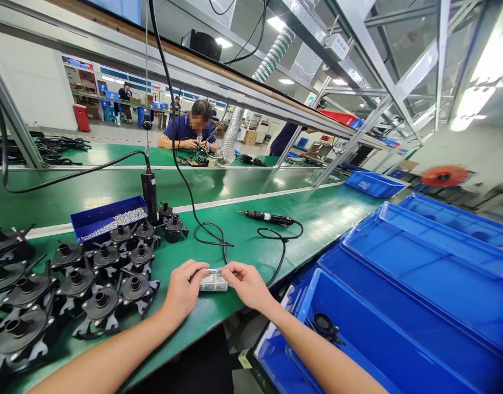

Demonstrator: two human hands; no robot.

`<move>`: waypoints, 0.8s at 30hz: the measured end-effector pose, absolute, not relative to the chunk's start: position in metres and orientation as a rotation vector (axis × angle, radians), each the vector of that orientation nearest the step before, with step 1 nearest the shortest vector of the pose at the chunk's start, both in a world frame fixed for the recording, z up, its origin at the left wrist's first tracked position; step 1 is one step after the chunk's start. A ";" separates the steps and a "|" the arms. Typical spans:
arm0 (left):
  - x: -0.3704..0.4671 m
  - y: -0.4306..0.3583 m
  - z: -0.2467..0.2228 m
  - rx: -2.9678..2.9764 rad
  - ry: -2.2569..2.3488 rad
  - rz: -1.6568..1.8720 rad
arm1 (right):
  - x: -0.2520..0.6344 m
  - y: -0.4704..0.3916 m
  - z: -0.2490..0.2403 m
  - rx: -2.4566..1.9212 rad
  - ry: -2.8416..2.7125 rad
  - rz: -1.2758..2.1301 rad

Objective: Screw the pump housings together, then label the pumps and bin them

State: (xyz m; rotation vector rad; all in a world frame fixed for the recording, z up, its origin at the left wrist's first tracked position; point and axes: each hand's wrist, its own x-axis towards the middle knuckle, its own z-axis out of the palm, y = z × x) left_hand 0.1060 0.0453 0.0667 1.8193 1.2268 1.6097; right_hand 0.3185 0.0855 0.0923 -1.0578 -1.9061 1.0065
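Observation:
A small silvery packet [213, 281], apparently wrapped in clear plastic, lies low over the green bench near its front edge. My left hand [185, 285] grips its left end with fingers curled in. At the packet's other end, my right hand [245, 282] pinches the upper right corner between thumb and fingers. What is inside the packet is too blurred to make out. Left of my hands stand several black round parts [101, 301] with short central tubes. Beyond the packet an electric screwdriver [268, 217] rests on the bench with its cord looped.
A blue bin [107, 219] of small metal pieces sits behind the black parts. Beside it a second screwdriver [149, 191] hangs upright. Large blue crates [399, 295] crowd the right side. Across the bench [235, 197] a person [189, 131] works.

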 end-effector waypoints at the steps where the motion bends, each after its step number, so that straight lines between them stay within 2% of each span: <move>1: 0.106 0.045 0.067 1.833 1.222 1.615 | 0.318 0.085 0.092 -1.049 -1.915 0.988; 4: 0.106 0.043 0.066 1.874 1.200 1.631 | 0.318 0.085 0.091 -1.020 -1.924 0.866; 8: 0.107 0.041 0.066 1.885 1.200 1.648 | 0.327 0.082 0.093 -0.914 -1.972 0.520; 14: 0.109 0.040 0.065 1.848 1.214 1.668 | 0.328 0.067 0.106 -0.325 -2.135 -0.281; 16: 0.110 0.038 0.065 1.855 1.185 1.668 | 0.322 0.064 0.108 -0.454 -2.118 -0.161; 21: 0.111 0.035 0.066 1.807 1.181 1.681 | 0.316 0.065 0.108 -0.776 -1.990 0.510; 24: 0.109 0.036 0.066 1.745 1.239 1.659 | 0.319 0.068 0.106 -0.850 -1.921 0.638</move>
